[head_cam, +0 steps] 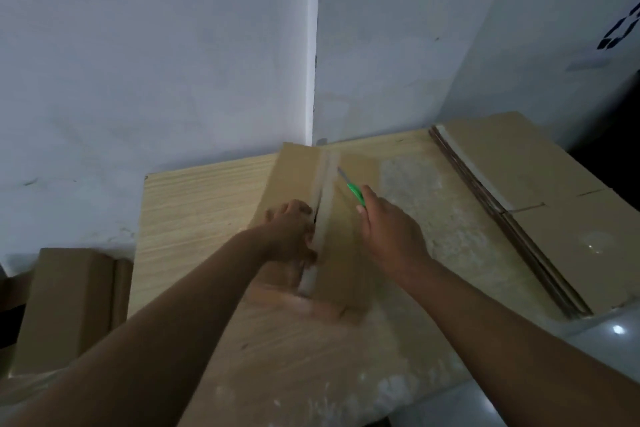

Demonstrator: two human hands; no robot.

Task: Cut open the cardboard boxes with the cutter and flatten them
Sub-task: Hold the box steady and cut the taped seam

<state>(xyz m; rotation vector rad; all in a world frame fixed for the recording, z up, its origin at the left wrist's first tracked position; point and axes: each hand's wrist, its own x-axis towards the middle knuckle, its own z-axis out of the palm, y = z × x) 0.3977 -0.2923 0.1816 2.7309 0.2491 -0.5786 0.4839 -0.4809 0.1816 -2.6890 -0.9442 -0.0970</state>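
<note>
The only camera sits on my head. It looks forward and down, close over the table (pixel 194 204).

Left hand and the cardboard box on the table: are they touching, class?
Touching. The head view shows the left hand lying on the cardboard box, on its left flap beside the taped seam, with no gap; the right hand holds the green cutter.

Dim, bluish indoor light on white painted walls (pixel 173 62) and a pale wooden desk (pixel 194 211). A small glare spot shines on the glossy grey surface (pixel 618 329) beyond the desk's right edge. The near end of the brown cardboard box (pixel 298 166) smears with motion blur. The desk's edges bow from the wide lens.
</note>
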